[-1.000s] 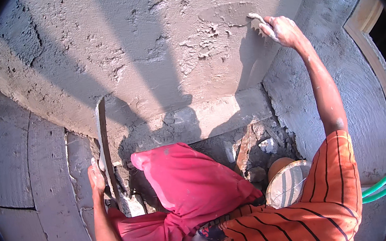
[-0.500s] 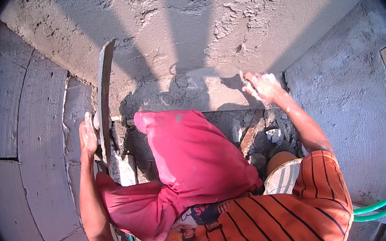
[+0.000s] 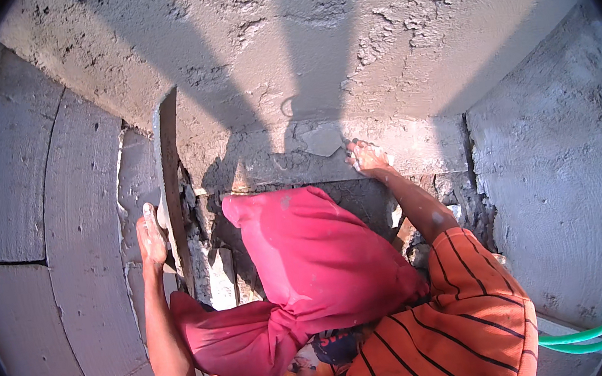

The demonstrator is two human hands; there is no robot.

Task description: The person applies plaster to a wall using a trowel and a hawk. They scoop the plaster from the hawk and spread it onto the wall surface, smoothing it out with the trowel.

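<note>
My left hand is closed on the grip of a plastering hawk, a flat board held upright and seen nearly edge-on. Its face and most of the grip are hidden. Out ahead, my right hand is closed around a trowel; the handle is covered by the fingers. The pale pointed blade lies against the low strip of the plastered wall, just above its bottom edge. Wet grey mortar smears show on the right-hand fingers.
Bare block wall rises on the left, and a grey rendered wall closes the right side. Rubble lies below the front wall, around my bent knee in pink cloth. A green hose loops at lower right.
My right hand has moved left and slightly down with the trowel, whose blade now sits low on the wall. My left hand still holds the hawk. The whole view has shifted a little.
</note>
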